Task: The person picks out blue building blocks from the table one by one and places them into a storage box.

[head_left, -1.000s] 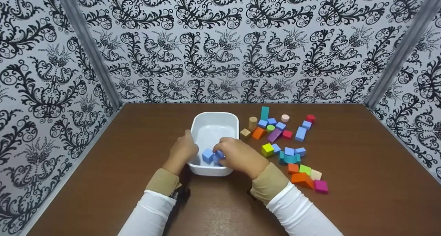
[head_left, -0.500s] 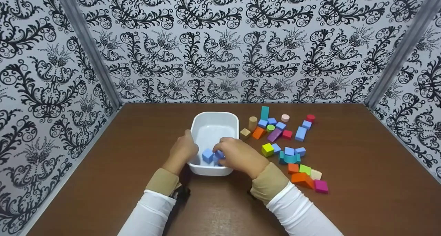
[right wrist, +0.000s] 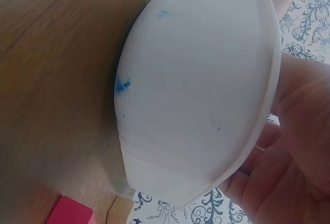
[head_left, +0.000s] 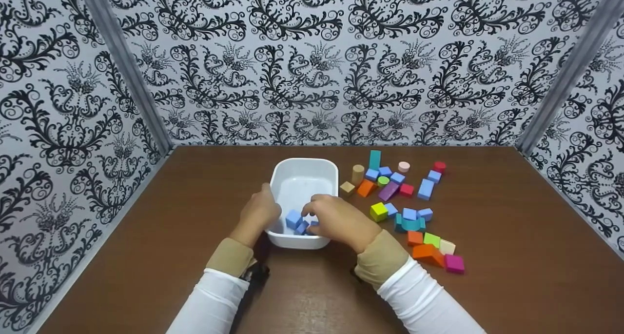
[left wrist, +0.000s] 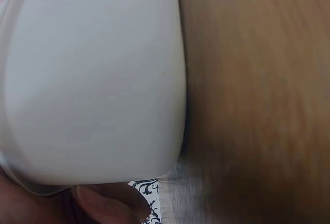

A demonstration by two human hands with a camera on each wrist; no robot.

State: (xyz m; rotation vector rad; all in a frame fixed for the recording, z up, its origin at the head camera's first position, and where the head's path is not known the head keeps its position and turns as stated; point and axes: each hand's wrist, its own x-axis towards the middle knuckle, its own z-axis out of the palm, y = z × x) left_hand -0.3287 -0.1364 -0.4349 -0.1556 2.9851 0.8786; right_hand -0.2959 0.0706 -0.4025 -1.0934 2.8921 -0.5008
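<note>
A white plastic tub (head_left: pixel 304 242) stands on the table with several light-blue blocks (head_left: pixel 294 219) in its near end. At its left rim is my left hand (head_left: pixel 258 209); in the left wrist view its curled fingers (left wrist: pixel 105 203) grip the tub's edge. My right hand (head_left: pixel 341 219) reaches over the right rim, thumb and fingers spread above a small blue block (head_left: pixel 302 227) lying in the tub. Part of another blue block is covered by that hand. In the right wrist view the tub's outer wall (right wrist: pixel 191 80) hides the fingertips.
Right of the tub lie scattered coloured blocks, among them a yellow cube (head_left: pixel 379 212), a teal arch (head_left: pixel 410 224), an orange triangle (head_left: pixel 427 254) and a wooden cylinder (head_left: pixel 358 174). A patterned wall (head_left: pixel 302 66) rises behind the brown table (head_left: pixel 195 197).
Blue block by my right fingers has come away from them and now lies lower in the tub beside the other blocks. Both hands and the tub have stayed almost still.
</note>
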